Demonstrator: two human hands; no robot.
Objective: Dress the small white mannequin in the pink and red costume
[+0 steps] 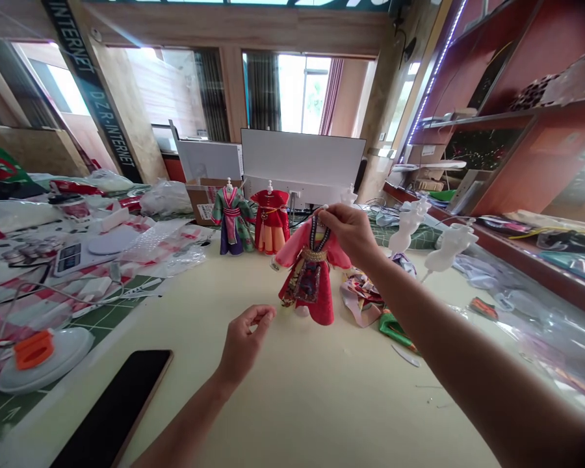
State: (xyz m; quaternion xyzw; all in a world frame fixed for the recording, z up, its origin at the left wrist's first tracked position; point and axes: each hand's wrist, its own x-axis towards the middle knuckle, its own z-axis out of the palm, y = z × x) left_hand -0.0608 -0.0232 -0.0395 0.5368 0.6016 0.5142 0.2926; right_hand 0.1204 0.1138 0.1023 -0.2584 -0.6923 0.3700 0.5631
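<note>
Filling the frame, a workroom opens out with tall windows [302, 91] at the top centre and red-backed wooden shelves [517, 78] along the upper right. A long cream work table [322, 409] runs through the middle, with a green cutting mat [97, 331] and a red-and-white checked cloth [24, 312] toward the left. A cardboard box [199, 203] sits at the far end, just left of a white panel [302, 156]. Two miniature costumes stand upright beyond the hands: a green-and-purple robe [231, 220] and a red-and-orange robe [270, 221]. To the right stand two white mannequin forms [448, 247], with a heap of patterned fabric scraps [363, 298] below them. A black smartphone [112, 409] lies face down or dark at the lower left of the table's edge. At the centre, the person's right hand [351, 231] is closed in a firm pinch on the top of a small red embroidered robe [309, 279], which hangs just above the table with its gold sash showing. The left hand [244, 344] floats below and beside the robe, partly open with fingers loosely curled, not touching it and holding nothing visible.
</note>
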